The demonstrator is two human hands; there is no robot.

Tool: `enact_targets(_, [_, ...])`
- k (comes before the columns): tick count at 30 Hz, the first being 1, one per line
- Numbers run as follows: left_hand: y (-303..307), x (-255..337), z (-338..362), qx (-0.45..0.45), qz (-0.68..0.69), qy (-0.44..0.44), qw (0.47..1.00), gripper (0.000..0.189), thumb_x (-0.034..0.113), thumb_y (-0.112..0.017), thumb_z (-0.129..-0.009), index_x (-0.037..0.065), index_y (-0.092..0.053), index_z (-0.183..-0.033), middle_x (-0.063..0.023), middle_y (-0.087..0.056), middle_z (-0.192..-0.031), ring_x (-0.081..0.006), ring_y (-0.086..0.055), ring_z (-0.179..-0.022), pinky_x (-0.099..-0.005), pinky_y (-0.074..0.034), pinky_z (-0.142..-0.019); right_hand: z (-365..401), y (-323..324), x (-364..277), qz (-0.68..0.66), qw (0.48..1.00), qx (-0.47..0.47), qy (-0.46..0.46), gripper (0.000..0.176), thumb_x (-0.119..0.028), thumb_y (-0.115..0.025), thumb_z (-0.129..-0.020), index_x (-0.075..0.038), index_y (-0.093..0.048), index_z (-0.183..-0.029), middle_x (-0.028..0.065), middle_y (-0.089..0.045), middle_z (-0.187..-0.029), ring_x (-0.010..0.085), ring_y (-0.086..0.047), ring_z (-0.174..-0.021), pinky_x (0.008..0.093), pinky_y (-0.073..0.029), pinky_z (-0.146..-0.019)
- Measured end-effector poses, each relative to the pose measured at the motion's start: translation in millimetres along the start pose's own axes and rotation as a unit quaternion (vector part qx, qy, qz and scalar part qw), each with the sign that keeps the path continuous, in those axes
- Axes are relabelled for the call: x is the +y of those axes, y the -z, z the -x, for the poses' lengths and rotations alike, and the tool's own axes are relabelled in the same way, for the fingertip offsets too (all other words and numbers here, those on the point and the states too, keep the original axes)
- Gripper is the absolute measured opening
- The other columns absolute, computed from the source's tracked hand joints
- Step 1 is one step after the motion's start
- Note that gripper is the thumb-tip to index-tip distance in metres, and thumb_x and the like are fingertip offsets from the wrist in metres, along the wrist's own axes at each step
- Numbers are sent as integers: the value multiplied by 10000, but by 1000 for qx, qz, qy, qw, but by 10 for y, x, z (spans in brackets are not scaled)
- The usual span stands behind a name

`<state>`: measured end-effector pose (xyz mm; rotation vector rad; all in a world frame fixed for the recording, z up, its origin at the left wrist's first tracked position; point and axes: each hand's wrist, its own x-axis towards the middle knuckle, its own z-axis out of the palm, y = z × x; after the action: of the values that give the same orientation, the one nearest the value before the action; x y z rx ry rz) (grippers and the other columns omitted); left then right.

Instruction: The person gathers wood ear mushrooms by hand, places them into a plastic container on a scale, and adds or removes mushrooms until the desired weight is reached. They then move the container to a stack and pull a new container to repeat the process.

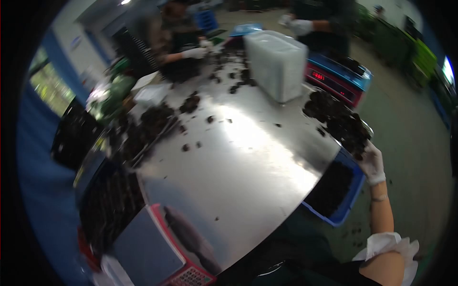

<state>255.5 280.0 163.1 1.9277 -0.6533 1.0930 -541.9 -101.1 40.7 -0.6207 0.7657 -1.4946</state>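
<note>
My right hand point(373, 164), gloved, touches the near end of the dark pile point(336, 121) on the table's point(248, 157) right edge; can't tell if fingers grip. Left hand unseen. Likely risk: swept clumps miss the bin point(357, 193) below.

Red digits glow on the display of the far scale point(336, 80), and from my remote station I find them too blurred to read. The near scale point(152, 248) carries a keypad point(191, 276), its markings illegible. I can read no other text.
</note>
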Motion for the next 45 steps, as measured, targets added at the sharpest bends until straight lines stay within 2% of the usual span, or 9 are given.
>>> enact_targets(3, [362, -334, 111, -47, -40, 171, 983, 298, 218, -599, -993, -44, -676, -1112, -183, -701, -1107, -266, -646, -976, -359, -482, -905, -215, -373, 144, 91, 993, -67, -20, 531, -126, -572, -834, -9, -515, -1349, 85, -654, -1180, 161, -650, -988, 295, -543, -831])
enact_targets(5, [670, -278, 308, -53, -96, 78, 991, 218, 128, -592, -983, -47, -667, -1088, -167, -671, -973, -248, -631, -900, -339, -488, -851, -353, -1044, 398, 115, 987, -109, 2, 562, -141, -582, -832, -8, -509, -1374, 103, -635, -1244, 173, -647, -1023, 299, -538, -849])
enact_targets(16, [2035, 363, 1178, -69, -161, 176, 969, 194, 102, -646, -964, -43, -714, -1074, -152, -709, -893, -247, -655, -840, -370, -528, -804, -269, -3429, 2394, 10, 874, -376, -309, 570, -57, -537, -772, -30, -489, -1339, 117, -574, -1286, 265, -601, -1116, 390, -493, -979])
enact_targets(25, [2416, 319, 1573, -38, -215, 194, 957, 148, 67, -624, -961, -19, -712, -1043, -120, -688, -942, -217, -624, -796, -335, -520, -717, 547, -5333, 3412, -95, 726, -519, -442, 440, 55, -511, -864, -28, -499, -1296, 97, -615, -1231, 206, -642, -991, 336, -571, -829])
enact_targets(27, [2385, 346, 1603, -21, -161, 318, 934, 147, 53, -617, -958, -14, -716, -1044, -103, -681, -933, -189, -612, -766, -308, -511, -671, 756, -5765, 3549, -106, 707, -539, -445, 382, 52, -498, -879, 5, -496, -1258, 129, -594, -1257, 258, -612, -1104, 380, -541, -941])
enact_targets(33, [2305, 280, 1664, -28, -146, 327, 933, 147, 45, -619, -947, -18, -718, -1035, -92, -677, -929, -178, -608, -761, -302, -507, -686, 1365, -6884, 4129, -139, 784, -434, -421, 442, 65, -427, -896, 96, -391, -1335, 209, -482, -1395, 337, -473, -1314, 474, -332, -1201])
enact_targets(40, [2332, 283, 1741, -18, -146, 406, 902, 169, 65, -587, -960, -24, -705, -1042, -100, -680, -930, -195, -610, -787, -325, -493, -729, 2113, -7880, 4814, -135, 908, -121, -379, 730, 146, -557, -765, -92, -329, -1417, 180, -439, -1342, 354, -567, -1126, 575, -535, -947])
enact_targets(43, [2418, 171, 1899, 8, -141, 404, 904, 176, 70, -579, -974, -35, -702, -1043, -102, -690, -952, -182, -607, -788, -316, -492, -717, 2298, -8104, 5017, -103, 909, -109, -388, 790, 137, -556, -768, -118, -269, -1459, 182, -436, -1337, 340, -579, -1101, 529, -565, -883])
enact_targets(45, [2448, 173, 1931, 11, -143, 408, 902, 180, 72, -577, -979, -37, -700, -1052, -102, -692, -960, -178, -603, -789, -311, -492, -714, 2387, -8172, 5152, -89, 908, -110, -395, 804, 103, -550, -778, -143, -243, -1480, 171, -505, -1260, 283, -617, -872, 419, -554, -652])
